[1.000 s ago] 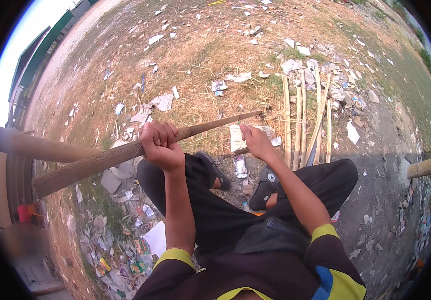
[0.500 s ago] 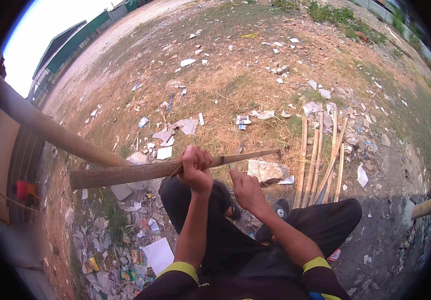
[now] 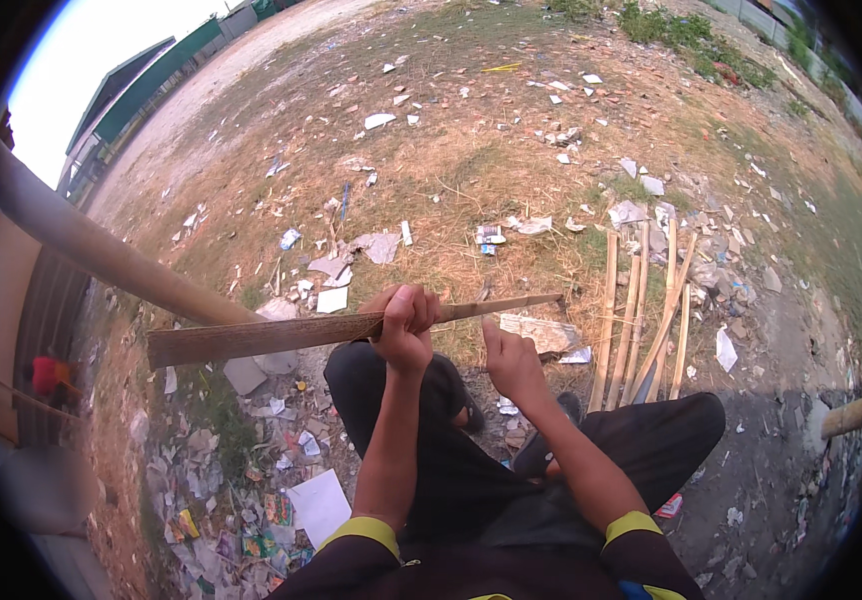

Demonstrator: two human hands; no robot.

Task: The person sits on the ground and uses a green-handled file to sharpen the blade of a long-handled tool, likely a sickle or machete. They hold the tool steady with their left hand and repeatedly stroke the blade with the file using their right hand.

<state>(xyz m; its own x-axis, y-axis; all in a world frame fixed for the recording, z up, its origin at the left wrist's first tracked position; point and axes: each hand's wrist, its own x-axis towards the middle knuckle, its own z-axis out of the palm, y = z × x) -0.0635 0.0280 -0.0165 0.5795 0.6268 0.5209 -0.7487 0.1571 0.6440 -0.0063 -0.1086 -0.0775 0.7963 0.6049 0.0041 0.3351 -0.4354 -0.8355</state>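
A long split bamboo strip lies across in front of my knees, its wide end at the left and its thin end pointing right. Around its middle my left hand is closed. My right hand is closed just below the thinner part of the strip, thumb side up. What its fingers hold, if anything, is hidden. A pale flat block lies on the ground beyond my right hand, close under the strip's thin end.
Several pale bamboo strips lie side by side at the right. A thick bamboo pole slants in at the left; another pole end juts in at the right. Paper scraps, a white sheet and rubble litter the ground.
My left hand has shifted a little right along the bamboo strip. My right hand has moved slightly right and down, away from the strip. The strip's wide end has risen a little.
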